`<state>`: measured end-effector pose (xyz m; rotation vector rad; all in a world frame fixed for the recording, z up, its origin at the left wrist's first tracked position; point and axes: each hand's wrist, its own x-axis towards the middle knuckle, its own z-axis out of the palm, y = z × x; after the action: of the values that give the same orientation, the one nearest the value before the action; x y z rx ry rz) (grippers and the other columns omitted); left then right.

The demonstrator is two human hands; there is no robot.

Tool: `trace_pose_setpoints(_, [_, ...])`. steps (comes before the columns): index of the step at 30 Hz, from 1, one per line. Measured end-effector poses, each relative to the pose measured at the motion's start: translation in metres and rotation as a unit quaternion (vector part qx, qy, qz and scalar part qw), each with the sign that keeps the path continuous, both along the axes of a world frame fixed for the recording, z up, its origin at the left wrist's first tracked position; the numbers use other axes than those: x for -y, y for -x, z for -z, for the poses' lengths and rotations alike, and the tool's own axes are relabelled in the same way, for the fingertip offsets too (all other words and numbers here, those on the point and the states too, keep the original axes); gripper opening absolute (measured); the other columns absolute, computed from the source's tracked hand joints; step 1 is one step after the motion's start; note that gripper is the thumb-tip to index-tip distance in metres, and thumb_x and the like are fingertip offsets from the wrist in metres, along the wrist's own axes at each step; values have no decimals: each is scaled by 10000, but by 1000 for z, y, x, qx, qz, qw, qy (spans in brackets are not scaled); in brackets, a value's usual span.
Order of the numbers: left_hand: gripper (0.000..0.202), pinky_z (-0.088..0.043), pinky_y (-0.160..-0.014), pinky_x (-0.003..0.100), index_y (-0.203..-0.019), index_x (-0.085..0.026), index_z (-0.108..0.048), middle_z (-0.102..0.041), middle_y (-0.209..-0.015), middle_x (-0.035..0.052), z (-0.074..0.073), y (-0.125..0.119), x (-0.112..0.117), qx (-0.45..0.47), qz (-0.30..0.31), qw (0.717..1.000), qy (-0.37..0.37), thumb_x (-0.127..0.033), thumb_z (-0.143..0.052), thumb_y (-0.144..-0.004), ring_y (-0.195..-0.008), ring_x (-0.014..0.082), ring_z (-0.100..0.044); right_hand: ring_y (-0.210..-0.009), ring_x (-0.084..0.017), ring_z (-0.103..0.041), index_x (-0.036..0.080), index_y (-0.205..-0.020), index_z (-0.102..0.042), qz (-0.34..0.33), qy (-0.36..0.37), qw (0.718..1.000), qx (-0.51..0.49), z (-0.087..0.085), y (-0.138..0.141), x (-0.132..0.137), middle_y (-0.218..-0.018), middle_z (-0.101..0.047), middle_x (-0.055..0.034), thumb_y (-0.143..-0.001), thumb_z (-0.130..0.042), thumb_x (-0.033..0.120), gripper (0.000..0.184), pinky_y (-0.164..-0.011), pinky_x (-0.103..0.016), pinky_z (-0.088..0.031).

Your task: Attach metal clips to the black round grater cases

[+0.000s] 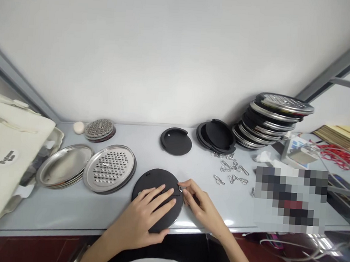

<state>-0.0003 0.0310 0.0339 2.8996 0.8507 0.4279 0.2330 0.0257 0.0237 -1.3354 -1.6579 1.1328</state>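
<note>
So I'm watching someone at a pale gray surface [103, 216] and it's all fiddly finger work. The round black cover [168, 177] is lying flat near the front edge, right in front of them. Left hand [151, 215] is spread wide across it, palm down, fingers fanned, basically acting as a clamp. Right hand [200, 202] is pinched narrow, thumb and fingertips on a small silver clip [180, 189] at the cover's right edge. My read is that the step in hand is working that clip at the edge, though I honestly can't tell if it's seated or just resting there, fingers are in the way. Seems to me the next move calls for keeping that left palm firm so the cover doesn't spin, plus a small controlled push or twist from the right fingertips. A bunch of loose wire clips [234, 166] sits off to the right, within easy reach. Just left of the cover there's a perforated steel grater plate [109, 168], and farther back on the right a tall leaning stack of plates [273, 124].
</note>
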Motion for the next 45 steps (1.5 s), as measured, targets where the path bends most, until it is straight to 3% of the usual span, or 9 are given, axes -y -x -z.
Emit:
trace_pose_setpoints(9, [564,-369,-1062,377,-1403,-227,-454,-382,-1499,19,-2,-4,-5,17,-27,999,-1,-391,-572,-876,-1376,254,-348,-682,-170,-563,229,-1106,-554,20,-12,999,28,5,3,-9,-757,-582,-14,-994,-375,401,273,-645,-262,-460])
trace_pose_setpoints(15, [516,-352,-1063,374,-1417,-227,-438,-354,-1512,0,2,-3,2,4,-39,998,-42,-314,-515,-915,-1361,240,-372,-701,-185,-595,229,-1077,-553,20,-36,998,47,4,3,-7,-749,-603,-19,-990,-374,402,263,-664,-266,-487])
trace_pose_setpoints(22, [482,-336,-1056,361,-1400,-207,-472,-437,-1461,10,12,-15,19,67,-114,986,-97,-270,-502,-924,-1327,243,-415,-684,-162,-556,227,-1156,-499,8,-14,999,45,-2,3,-5,-772,-601,4,-1003,-361,369,250,-689,-256,-449])
trace_pose_setpoints(34, [445,-342,-1058,376,-1390,-193,-480,-493,-1419,26,22,-13,29,96,-112,984,-101,-246,-492,-949,-1293,236,-446,-610,-157,-483,224,-1229,-491,-1,-51,997,53,3,0,-2,-659,-486,35,-1004,-354,384,309,-625,-257,-411])
trace_pose_setpoints(45, [457,-338,-1072,390,-1411,-195,-450,-484,-1426,53,24,-12,32,94,-108,986,-89,-254,-477,-958,-1309,237,-425,-601,-149,-492,211,-1236,-485,-12,-77,995,56,8,-1,-1,-643,-506,43,-1000,-363,402,328,-634,-258,-412])
